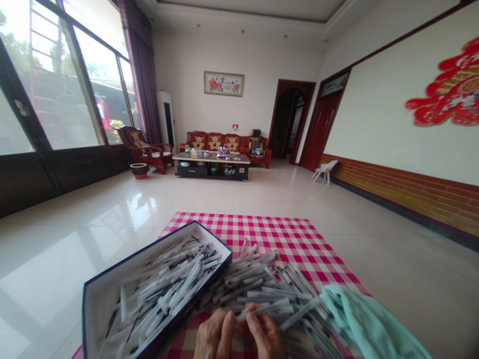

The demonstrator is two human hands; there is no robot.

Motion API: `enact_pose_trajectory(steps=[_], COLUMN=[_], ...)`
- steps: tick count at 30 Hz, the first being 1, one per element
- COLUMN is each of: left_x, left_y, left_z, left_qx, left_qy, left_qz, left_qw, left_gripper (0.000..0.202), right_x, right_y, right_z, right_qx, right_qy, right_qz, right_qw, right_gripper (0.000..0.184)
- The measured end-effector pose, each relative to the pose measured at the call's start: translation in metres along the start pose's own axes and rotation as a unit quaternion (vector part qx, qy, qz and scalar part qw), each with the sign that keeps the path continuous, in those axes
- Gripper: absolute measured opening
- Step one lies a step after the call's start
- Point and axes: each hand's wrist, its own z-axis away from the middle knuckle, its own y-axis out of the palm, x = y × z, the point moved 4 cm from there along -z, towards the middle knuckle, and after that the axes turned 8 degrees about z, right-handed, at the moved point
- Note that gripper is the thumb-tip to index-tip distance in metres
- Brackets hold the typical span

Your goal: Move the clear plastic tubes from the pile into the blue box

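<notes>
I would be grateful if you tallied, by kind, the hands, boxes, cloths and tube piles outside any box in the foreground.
Hands: 2 (left hand, right hand)
Boxes: 1 (open box)
Cloths: 2 (checkered cloth, green cloth)
Piles: 1 (pile of tubes)
Total: 6

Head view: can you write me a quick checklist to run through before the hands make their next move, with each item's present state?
1. Both hands in view: ok; left hand and right hand are close together at the bottom edge.
2. Grip secure: cannot tell; blur hides what the fingertips hold.
3. Box open: ok; no lid on it, tubes inside.
4. Loose pile near the hands: ok; it lies just beyond them on the checked cloth.
5. Pile lined up: not ok; its tubes point many ways.
6. Towel off the hands: ok; it lies to their right.
</notes>
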Motion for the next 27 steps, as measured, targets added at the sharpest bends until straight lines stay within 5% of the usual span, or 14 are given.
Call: enact_pose_trajectory(steps=[3,5,13,22,27], left_x=[0.008,0.009,-0.003,0.008,0.002], left_y=[0.003,0.003,-0.003,0.0,-0.002], left_z=[0.001,0.001,-0.001,0.002,0.0], left_qx=[0.023,0.027,0.016,0.013,-0.008], left_qy=[-0.121,-0.144,-0.062,-0.146,-0.101], left_qz=[0.03,0.039,0.041,0.055,0.07], left_qw=[0.992,0.988,0.997,0.988,0.992], left_gripper=[0.054,0.054,0.036,0.046,0.039], right_x=[-0.001,-0.002,-0.003,0.001,0.002], right_y=[-0.003,-0.005,-0.006,-0.005,-0.005], right_z=[-0.002,-0.004,-0.004,-0.001,-0.002], right_qx=[0.006,0.008,0.015,0.008,0.026], right_qy=[-0.005,0.002,0.0,-0.026,-0.023], right_qz=[0.008,0.001,-0.017,0.035,0.031], right_qw=[1.0,1.0,1.0,0.999,0.999], right_gripper=[0.03,0.03,0.029,0.029,0.03])
